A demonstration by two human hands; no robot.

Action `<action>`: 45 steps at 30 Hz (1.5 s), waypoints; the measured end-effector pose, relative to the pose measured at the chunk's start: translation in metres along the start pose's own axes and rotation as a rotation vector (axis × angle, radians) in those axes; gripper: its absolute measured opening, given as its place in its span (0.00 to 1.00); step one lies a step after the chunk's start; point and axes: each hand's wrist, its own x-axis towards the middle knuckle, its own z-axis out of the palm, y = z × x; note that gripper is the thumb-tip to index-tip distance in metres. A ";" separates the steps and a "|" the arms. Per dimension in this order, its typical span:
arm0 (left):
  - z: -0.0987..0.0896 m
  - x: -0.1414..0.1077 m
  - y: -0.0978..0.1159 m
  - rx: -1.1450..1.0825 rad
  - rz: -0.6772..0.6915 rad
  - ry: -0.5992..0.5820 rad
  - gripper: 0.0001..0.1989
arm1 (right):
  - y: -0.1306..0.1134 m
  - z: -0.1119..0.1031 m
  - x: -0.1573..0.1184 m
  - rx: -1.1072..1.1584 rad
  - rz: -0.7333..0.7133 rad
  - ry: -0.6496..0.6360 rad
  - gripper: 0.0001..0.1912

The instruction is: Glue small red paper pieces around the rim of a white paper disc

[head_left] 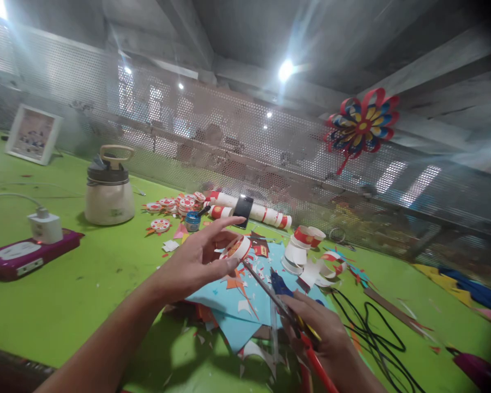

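My left hand (204, 248) pinches a short white-and-red piece of paper cup (238, 249), with thumb below and the index finger stretched out past it. In my right hand (321, 327) is a pair of scissors (270, 289) with red handles. Its blade tips point up-left, close to the cup piece; whether they touch it I cannot tell. Behind the scissors lies a blue tool (281, 283), partly covered by my right hand. Under both hands, light-blue paper sheets (221, 300) are strewn with small red, orange and white scraps.
Decorated paper turtles (184, 203), a blue paint jar (192, 221), a phone (243, 210) and stacked cups (249, 207) stand beyond my hands. A white cup (294, 256) and black cable (368, 322) lie right. Left are a bottle (109, 199) and purple power strip (33, 256).
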 end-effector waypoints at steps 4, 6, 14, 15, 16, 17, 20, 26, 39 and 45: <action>0.000 0.000 0.001 0.003 0.005 -0.003 0.30 | -0.009 -0.004 0.008 0.153 -0.034 -0.026 0.19; 0.001 0.000 0.002 0.004 0.005 -0.002 0.29 | -0.014 -0.005 0.011 0.213 -0.048 -0.027 0.18; 0.003 0.001 0.004 0.008 -0.024 0.014 0.30 | -0.003 0.000 0.000 0.094 0.029 -0.040 0.20; 0.003 0.001 0.004 0.009 -0.028 0.012 0.30 | -0.001 0.001 -0.002 0.085 0.029 -0.039 0.20; 0.003 0.001 0.005 0.008 -0.030 0.010 0.31 | 0.000 0.002 -0.003 0.080 0.029 -0.032 0.20; 0.003 0.001 0.005 0.006 -0.031 0.008 0.31 | 0.000 0.003 -0.004 0.073 0.033 -0.022 0.20; 0.003 0.002 0.007 -0.003 -0.031 -0.001 0.32 | 0.000 0.005 -0.005 0.060 0.022 0.005 0.22; 0.002 0.001 0.003 -0.007 -0.031 0.005 0.29 | 0.003 0.007 -0.002 0.059 -0.116 0.091 0.24; -0.003 0.003 0.002 0.038 -0.090 -0.004 0.27 | -0.006 -0.002 0.010 0.165 -0.022 -0.041 0.16; -0.004 0.005 -0.003 -0.004 -0.014 0.026 0.22 | -0.009 -0.007 0.012 0.225 0.073 -0.161 0.12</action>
